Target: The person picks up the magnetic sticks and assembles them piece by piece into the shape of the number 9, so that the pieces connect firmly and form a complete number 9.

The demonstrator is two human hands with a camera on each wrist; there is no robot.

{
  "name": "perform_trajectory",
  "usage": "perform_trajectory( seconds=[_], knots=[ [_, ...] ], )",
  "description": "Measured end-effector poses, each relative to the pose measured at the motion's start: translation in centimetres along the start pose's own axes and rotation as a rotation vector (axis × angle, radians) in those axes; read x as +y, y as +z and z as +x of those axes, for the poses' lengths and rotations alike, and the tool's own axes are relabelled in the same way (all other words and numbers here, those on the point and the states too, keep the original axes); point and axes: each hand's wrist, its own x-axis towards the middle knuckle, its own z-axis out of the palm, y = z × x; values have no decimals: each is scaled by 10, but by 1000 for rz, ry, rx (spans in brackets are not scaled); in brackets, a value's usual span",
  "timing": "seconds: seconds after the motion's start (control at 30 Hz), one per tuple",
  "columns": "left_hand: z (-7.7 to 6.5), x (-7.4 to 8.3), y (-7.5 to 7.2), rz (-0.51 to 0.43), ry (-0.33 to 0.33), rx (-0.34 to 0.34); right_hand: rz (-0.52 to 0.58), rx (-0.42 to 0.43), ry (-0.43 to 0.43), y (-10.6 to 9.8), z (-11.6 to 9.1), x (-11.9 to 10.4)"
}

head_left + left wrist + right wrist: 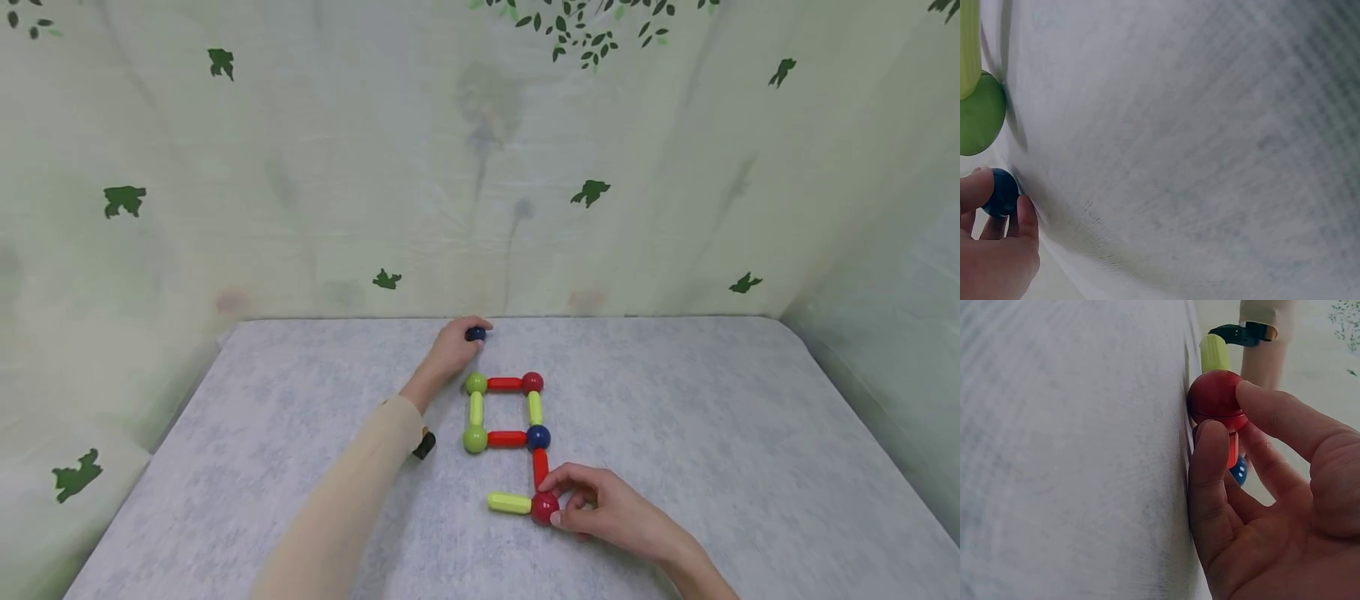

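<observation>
Near the table's back edge, my left hand (452, 346) grips a dark blue ball (476, 333); the left wrist view shows that ball (1002, 194) between thumb and fingers. My right hand (615, 512) pinches a red ball (544, 508) at the front end of a ball-and-rod figure. From this red ball a yellow-green rod (509, 503) points left, and a red rod (540, 468) runs back to a blue ball (538, 437). That blue ball is one corner of a square, with two green balls (475, 439) and another red ball (532, 382) at the others.
Red rods (507, 438) and yellow-green rods (535, 408) form the square's sides. The figure lies on a grey-white table (675, 400). A pale curtain (337, 167) with green leaf and bird prints hangs behind it. A dark band (424, 444) is on my left wrist.
</observation>
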Motion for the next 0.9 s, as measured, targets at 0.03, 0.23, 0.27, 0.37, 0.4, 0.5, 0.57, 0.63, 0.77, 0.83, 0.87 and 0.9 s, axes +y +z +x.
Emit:
perform_trajectory(
  seconds=[0.03, 0.23, 0.27, 0.37, 0.4, 0.5, 0.57, 0.63, 0.77, 0.83, 0.87, 0.9],
  knots=[
    [-2, 0, -1, -8, 1, 1, -4, -1, 0, 0, 0, 0],
    [-12, -1, -5, -55, 29, 21, -3, -6, 11, 4, -1, 0],
    [-13, -1, -6, -63, 33, 29, 0, -7, 12, 4, -1, 0],
    [-17, -2, -10, -87, 35, 47, 5, -6, 8, 4, -1, 0],
    [-19, -2, -11, -94, 35, 51, 9, -6, 7, 4, -1, 0],
    [-26, -2, -16, -108, 41, 65, 13, -3, 5, 4, -1, 0],
    [-31, -2, -19, -115, 40, 86, 18, -3, 2, 4, -2, -1],
    [-37, -1, -23, -127, 40, 109, 17, -5, -1, 4, -2, -2],
    [-51, 0, -30, -148, 57, 136, 23, -12, -9, 3, -2, -3],
    [-59, 2, -34, -154, 83, 131, 24, -13, -8, 3, -2, -3],
    [-63, 2, -36, -153, 97, 127, 24, -13, -8, 3, -2, -3],
    [-68, 3, -37, -149, 108, 122, 21, -12, -7, 3, -1, -3]
  ],
)
